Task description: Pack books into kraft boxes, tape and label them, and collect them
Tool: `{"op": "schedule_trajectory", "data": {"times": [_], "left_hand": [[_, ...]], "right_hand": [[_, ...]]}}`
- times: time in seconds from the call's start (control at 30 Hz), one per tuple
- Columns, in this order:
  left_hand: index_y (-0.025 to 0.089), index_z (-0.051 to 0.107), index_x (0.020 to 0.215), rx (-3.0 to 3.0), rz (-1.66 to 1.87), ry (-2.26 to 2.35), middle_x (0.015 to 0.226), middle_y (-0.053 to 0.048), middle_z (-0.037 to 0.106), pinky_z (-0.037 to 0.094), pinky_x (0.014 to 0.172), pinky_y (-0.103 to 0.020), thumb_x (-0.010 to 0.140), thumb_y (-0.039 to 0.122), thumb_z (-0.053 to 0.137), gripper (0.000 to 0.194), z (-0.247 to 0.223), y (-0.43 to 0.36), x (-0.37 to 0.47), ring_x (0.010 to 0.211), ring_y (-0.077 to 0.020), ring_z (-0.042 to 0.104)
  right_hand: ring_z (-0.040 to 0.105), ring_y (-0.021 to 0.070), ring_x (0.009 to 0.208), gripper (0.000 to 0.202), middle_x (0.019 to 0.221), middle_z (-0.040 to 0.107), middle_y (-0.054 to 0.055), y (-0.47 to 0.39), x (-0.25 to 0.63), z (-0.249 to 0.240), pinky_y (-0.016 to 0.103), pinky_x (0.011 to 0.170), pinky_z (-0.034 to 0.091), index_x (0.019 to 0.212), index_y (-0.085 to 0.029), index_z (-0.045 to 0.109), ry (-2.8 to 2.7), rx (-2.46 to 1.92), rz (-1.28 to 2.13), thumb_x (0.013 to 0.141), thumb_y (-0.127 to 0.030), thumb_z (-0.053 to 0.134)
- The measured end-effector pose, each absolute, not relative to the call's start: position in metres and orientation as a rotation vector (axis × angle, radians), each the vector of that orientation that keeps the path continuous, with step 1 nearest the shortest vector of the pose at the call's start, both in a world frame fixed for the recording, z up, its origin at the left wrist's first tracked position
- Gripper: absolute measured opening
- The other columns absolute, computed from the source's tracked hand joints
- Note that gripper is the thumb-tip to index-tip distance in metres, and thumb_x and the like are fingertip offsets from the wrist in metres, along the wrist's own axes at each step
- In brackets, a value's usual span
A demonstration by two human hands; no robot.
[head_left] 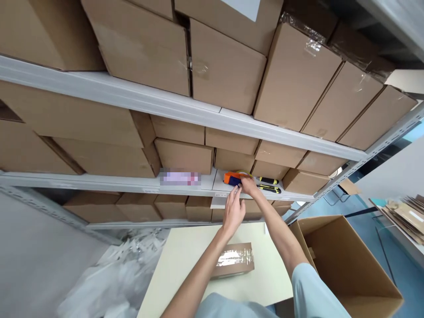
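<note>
On the middle shelf (pixel 207 181) lies an orange and dark blue tool (pixel 232 179), which looks like a tape dispenser. My right hand (pixel 248 184) has its fingers wrapped round the tool's right end. Just below the tool, my left hand (pixel 234 211) reaches up with fingers apart, its fingertips at the tool's lower edge. Black and yellow cutters (pixel 269 188) lie to the right of my right hand. A cardboard box (pixel 234 260) with shiny tape across its top rests on the pale table (pixel 179 260), below my hands.
Cardboard boxes (pixel 228 66) fill the shelves above and behind my hands. A large open carton (pixel 347 260) stands right of the table. White plastic wrapping (pixel 109 274) is heaped at the lower left. A metal shelf post (pixel 364 159) rises at the right.
</note>
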State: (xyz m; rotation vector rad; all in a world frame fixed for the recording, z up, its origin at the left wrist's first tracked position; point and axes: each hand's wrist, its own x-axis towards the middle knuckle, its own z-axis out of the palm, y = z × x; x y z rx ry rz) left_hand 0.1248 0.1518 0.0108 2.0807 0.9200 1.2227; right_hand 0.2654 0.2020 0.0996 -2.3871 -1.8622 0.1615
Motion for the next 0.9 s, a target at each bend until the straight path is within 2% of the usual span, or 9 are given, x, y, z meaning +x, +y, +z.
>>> {"op": "schedule_trajectory", "data": {"times": [0.17, 0.23, 0.3, 0.43, 0.53, 0.63, 0.7, 0.8, 0.9], "left_hand": [[0.023, 0.062, 0.156, 2.021, 1.021, 1.014, 0.161, -0.019, 0.063, 0.050, 0.131, -0.057, 0.102, 0.025, 0.054, 0.055, -0.051, 0.134, 0.086, 0.155, -0.0364, 0.059], [0.018, 0.063, 0.154, 1.955, 0.898, 1.120, 0.160, -0.021, 0.064, 0.049, 0.131, -0.058, 0.101, 0.030, 0.056, 0.055, -0.087, 0.123, 0.057, 0.154, -0.0383, 0.061], [0.015, 0.064, 0.152, 1.855, 0.731, 1.291, 0.158, -0.024, 0.066, 0.049, 0.131, -0.058, 0.099, 0.033, 0.058, 0.056, -0.123, 0.108, 0.022, 0.151, -0.0399, 0.063], [0.014, 0.064, 0.149, 1.637, 0.277, 1.513, 0.149, -0.024, 0.074, 0.054, 0.124, -0.054, 0.100, 0.034, 0.057, 0.054, -0.169, 0.065, -0.033, 0.143, -0.0386, 0.069], [0.013, 0.064, 0.147, 1.604, 0.063, 1.466, 0.147, -0.024, 0.075, 0.056, 0.119, -0.048, 0.104, 0.036, 0.054, 0.050, -0.175, 0.040, -0.037, 0.141, -0.0364, 0.072], [0.017, 0.064, 0.145, 1.657, -0.018, 1.416, 0.136, -0.020, 0.080, 0.059, 0.109, -0.047, 0.107, 0.040, 0.052, 0.046, -0.170, 0.024, -0.018, 0.128, -0.0371, 0.077], [0.015, 0.062, 0.147, 1.687, -0.035, 1.437, 0.128, -0.021, 0.082, 0.060, 0.102, -0.048, 0.108, 0.049, 0.054, 0.052, -0.165, 0.019, -0.001, 0.121, -0.0395, 0.078], [0.010, 0.059, 0.148, 1.688, -0.071, 1.550, 0.128, -0.027, 0.080, 0.060, 0.097, -0.048, 0.101, 0.069, 0.064, 0.076, -0.161, 0.016, 0.021, 0.122, -0.0451, 0.077], [0.008, 0.061, 0.146, 1.689, -0.121, 1.643, 0.128, -0.031, 0.078, 0.059, 0.092, -0.048, 0.094, 0.075, 0.071, 0.086, -0.163, 0.018, 0.031, 0.122, -0.0481, 0.075]], "right_hand": [[0.047, 0.0362, 0.163, 0.066, 0.172, 0.051, 0.029, 0.176, 0.267, 0.071, 0.055, 0.139, 0.032, 0.170, -0.003, 0.044, -1.787, -2.322, 0.039, 0.107, -0.019, 0.051], [0.036, 0.0381, 0.170, 0.070, 0.179, 0.041, 0.028, 0.139, 0.264, 0.042, 0.060, 0.140, 0.030, 0.175, -0.004, 0.037, -1.676, -2.245, -0.025, 0.109, -0.023, 0.047], [0.033, 0.0378, 0.172, 0.069, 0.182, 0.038, 0.026, 0.087, 0.256, 0.002, 0.062, 0.140, 0.032, 0.177, -0.006, 0.034, -1.546, -2.237, 0.043, 0.112, -0.029, 0.040], [0.038, 0.0371, 0.171, 0.070, 0.180, 0.040, 0.029, -0.028, 0.221, -0.080, 0.058, 0.140, 0.035, 0.174, 0.000, 0.036, -1.287, -2.387, 0.483, 0.113, -0.035, 0.035], [0.048, 0.0381, 0.166, 0.072, 0.175, 0.046, 0.033, -0.079, 0.195, -0.120, 0.055, 0.134, 0.045, 0.172, 0.003, 0.035, -1.085, -2.485, 0.754, 0.113, -0.038, 0.037], [0.054, 0.0380, 0.161, 0.078, 0.171, 0.052, 0.032, -0.090, 0.186, -0.142, 0.052, 0.128, 0.050, 0.174, 0.001, 0.032, -0.978, -2.491, 0.846, 0.114, -0.047, 0.041], [0.053, 0.0388, 0.161, 0.086, 0.171, 0.052, 0.032, -0.085, 0.188, -0.149, 0.051, 0.128, 0.050, 0.175, 0.001, 0.028, -0.959, -2.507, 0.839, 0.113, -0.055, 0.045], [0.059, 0.0393, 0.156, 0.098, 0.166, 0.055, 0.035, -0.077, 0.194, -0.158, 0.046, 0.123, 0.052, 0.176, 0.005, 0.020, -0.950, -2.601, 0.912, 0.111, -0.062, 0.050], [0.067, 0.0373, 0.145, 0.094, 0.160, 0.063, 0.032, -0.077, 0.200, -0.167, 0.042, 0.116, 0.056, 0.178, 0.001, 0.017, -0.975, -2.640, 0.973, 0.113, -0.060, 0.048]]}}
